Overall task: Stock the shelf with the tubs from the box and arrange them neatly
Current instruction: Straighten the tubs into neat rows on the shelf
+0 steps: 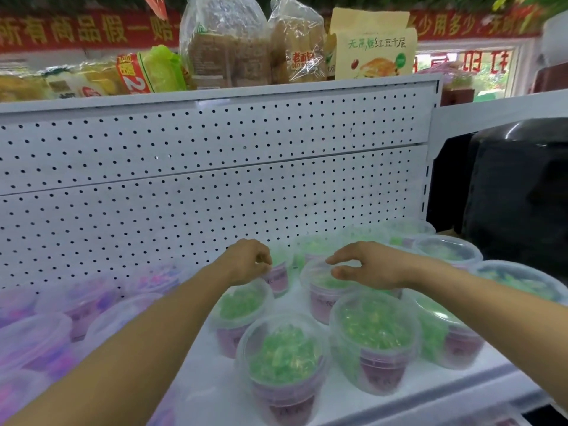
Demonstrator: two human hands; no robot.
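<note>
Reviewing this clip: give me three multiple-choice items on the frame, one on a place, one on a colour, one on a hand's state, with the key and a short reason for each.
1. Where do the clear plastic tubs with purple contents stand?
A. left part of the white shelf
B. on top of the unit
C. right of the green ones

2. What colour fills the clear lidded tub nearest the camera?
A. red
B. green
C. blue

3. What is the right hand doing?
A. clenched in a fist
B. fingers spread over a tub's lid
C. gripping a bread bag

Key: 1 A, they sit left of the left hand; 2 B, green shows through its lid; 3 B, its fingers are spread over the lid.
</note>
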